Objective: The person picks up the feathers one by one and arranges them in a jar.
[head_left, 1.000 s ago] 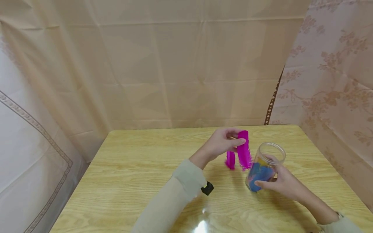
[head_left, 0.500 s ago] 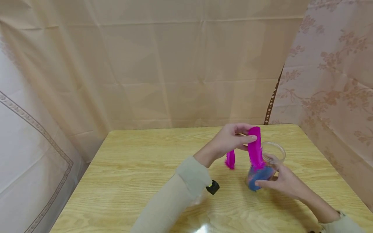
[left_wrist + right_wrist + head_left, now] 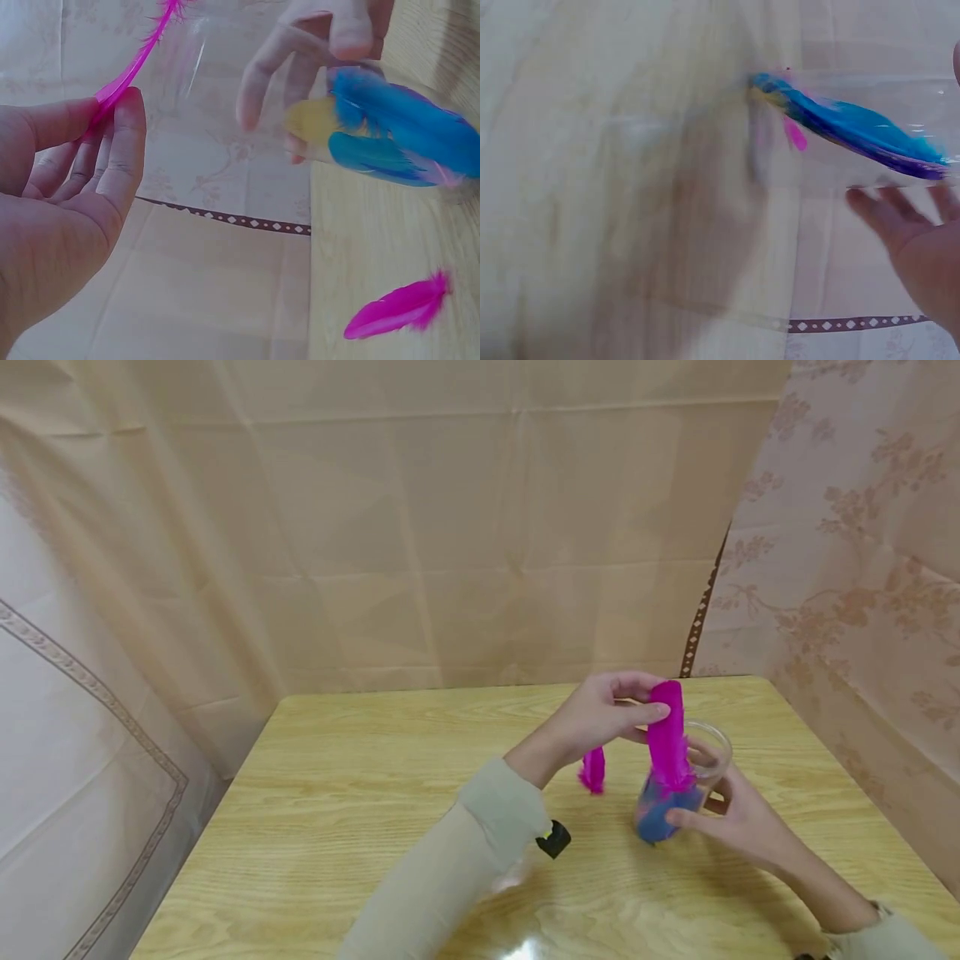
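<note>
Between thumb and fingers, my left hand point(image 3: 600, 714) pinches a magenta feather point(image 3: 666, 739) near its upper end. The feather hangs in front of a clear jar point(image 3: 708, 770) in the head view, covering part of its rim. My right hand point(image 3: 738, 818) grips that jar around its side and holds it tilted. Blue feathers point(image 3: 412, 124) and a yellow one point(image 3: 311, 124) show through the jar wall in the left wrist view. A second magenta feather point(image 3: 593, 770) lies on the table, left of the jar.
The wooden table point(image 3: 337, 793) ends at a beige curtain point(image 3: 465, 552) behind it. A flowered cloth point(image 3: 862, 568) hangs at the right. A black strap piece point(image 3: 554, 839) shows beside the left sleeve.
My left hand has moved right with the magenta feather, from beside the jar to in front of its mouth. The right hand and jar have shifted only slightly.
</note>
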The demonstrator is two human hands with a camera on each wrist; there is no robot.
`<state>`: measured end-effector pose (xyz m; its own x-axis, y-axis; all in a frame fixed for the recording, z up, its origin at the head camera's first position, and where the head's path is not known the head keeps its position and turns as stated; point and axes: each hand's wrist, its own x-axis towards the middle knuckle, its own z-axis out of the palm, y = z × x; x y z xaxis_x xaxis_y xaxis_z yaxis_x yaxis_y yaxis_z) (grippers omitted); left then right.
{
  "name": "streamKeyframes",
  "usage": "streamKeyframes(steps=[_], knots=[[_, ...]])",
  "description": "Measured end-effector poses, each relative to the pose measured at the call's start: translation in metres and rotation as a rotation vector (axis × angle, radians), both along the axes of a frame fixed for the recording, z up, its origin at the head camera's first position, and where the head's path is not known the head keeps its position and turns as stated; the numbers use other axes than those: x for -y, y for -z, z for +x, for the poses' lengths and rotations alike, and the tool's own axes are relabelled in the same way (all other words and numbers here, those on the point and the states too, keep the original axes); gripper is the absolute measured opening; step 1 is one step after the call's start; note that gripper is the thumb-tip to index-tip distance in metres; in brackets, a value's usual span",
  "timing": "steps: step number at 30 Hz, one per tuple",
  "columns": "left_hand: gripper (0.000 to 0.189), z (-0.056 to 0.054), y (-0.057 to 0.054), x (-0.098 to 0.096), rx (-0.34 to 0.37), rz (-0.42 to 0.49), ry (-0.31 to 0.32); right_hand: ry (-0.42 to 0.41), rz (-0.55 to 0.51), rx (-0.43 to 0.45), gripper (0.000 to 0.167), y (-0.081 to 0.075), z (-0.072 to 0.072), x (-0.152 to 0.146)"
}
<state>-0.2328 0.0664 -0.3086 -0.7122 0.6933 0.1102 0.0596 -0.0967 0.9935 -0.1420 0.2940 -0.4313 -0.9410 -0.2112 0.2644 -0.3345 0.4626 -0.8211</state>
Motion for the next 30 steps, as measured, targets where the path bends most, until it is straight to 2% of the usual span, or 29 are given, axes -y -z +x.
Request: streamKeyframes(steps=[7,15,21,28,30], knots=[[0.029,0.0,-0.016,-0.004,-0.032,-0.011,0.007,0.038,0.013,-0.077,0.091,0.005,-0.002,0.002],[0.03,0.001,-0.036,-0.006,-0.114,-0.019,-0.001,0.026,-0.01,-0.035,0.084,0.005,-0.002,0.003],[0.03,0.001,-0.043,-0.009,-0.155,-0.035,-0.015,0.02,-0.008,-0.02,0.085,0.004,-0.002,0.002],[0.031,0.002,-0.048,-0.012,-0.253,-0.063,-0.031,0.023,-0.015,-0.018,0.084,0.005,-0.002,0.002],[0.031,0.002,-0.049,-0.012,-0.262,-0.07,-0.031,0.025,-0.015,-0.015,0.083,0.004,-0.001,0.002]])
